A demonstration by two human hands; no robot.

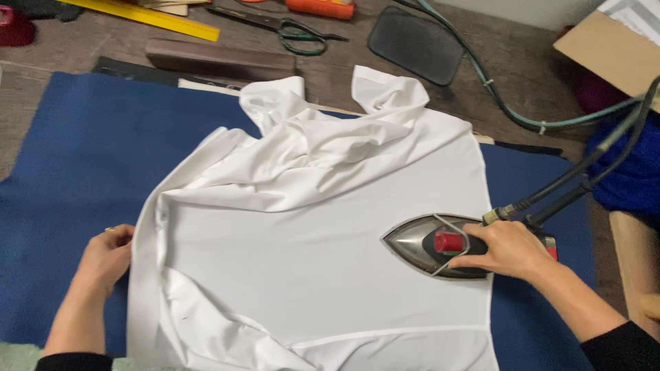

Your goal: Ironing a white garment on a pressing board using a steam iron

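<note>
A white garment [309, 247] lies spread on a blue cloth [75, 172] that covers the table. Its upper part is bunched in folds, the middle lies flat. My right hand [505, 249] grips the handle of a grey steam iron [430, 244] with a red knob; the iron rests on the garment's right side, tip pointing left. My left hand [106, 257] pinches the garment's left edge, fingers curled on the fabric.
The iron's dark cords [584, 172] run up to the right. Behind the cloth lie a dark wooden block [220, 62], green-handled scissors [289, 27], a yellow ruler [151, 17], a black pad [416, 45] and a green hose [502, 103]. A cardboard box [612, 48] stands at the far right.
</note>
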